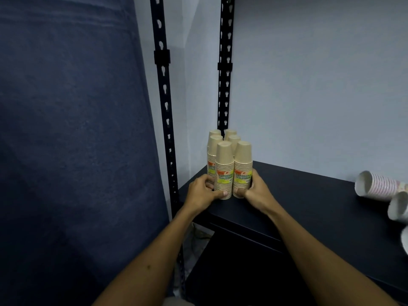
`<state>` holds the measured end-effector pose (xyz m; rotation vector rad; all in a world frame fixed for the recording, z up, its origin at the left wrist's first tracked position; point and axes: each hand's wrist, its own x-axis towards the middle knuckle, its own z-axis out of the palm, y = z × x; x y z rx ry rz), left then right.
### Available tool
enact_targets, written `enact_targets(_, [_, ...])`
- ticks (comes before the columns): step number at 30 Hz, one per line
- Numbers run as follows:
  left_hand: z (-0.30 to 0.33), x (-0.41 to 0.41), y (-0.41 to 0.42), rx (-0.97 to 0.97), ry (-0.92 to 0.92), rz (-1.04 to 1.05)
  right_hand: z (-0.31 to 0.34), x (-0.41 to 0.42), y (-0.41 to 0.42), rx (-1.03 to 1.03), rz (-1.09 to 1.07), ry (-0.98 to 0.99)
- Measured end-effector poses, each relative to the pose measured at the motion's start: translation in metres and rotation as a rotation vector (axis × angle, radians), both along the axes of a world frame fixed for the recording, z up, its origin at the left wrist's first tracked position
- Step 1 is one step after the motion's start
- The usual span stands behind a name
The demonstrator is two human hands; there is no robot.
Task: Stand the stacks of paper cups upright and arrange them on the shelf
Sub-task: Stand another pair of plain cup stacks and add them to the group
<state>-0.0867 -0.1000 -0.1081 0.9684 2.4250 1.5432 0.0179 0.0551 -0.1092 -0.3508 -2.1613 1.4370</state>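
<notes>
Stacks of tan paper cups [227,164], six of them standing upright, rim down, in two close rows, fill the back left corner of the dark shelf [309,195] against the black slotted upright [225,85]. Left hand [202,191] has its fingers curled round the front left stack [224,171], thumb across its base, while the right hand [257,191] grips the front right stack [242,166] likewise. Well apart at the shelf's right end, white striped cup stacks [379,186] lie on their sides.
</notes>
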Motion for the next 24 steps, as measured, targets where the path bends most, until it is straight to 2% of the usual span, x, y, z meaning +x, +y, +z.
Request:
enact_targets(8, [-0.009,0.004,0.001,0.027,0.071,0.027,0.000,0.000,0.002,0.008,-0.018,-0.025])
enact_targets(24, [-0.015,-0.001,0.001,0.043,0.090,0.082,-0.004,-0.002,0.005,-0.023,-0.030,0.003])
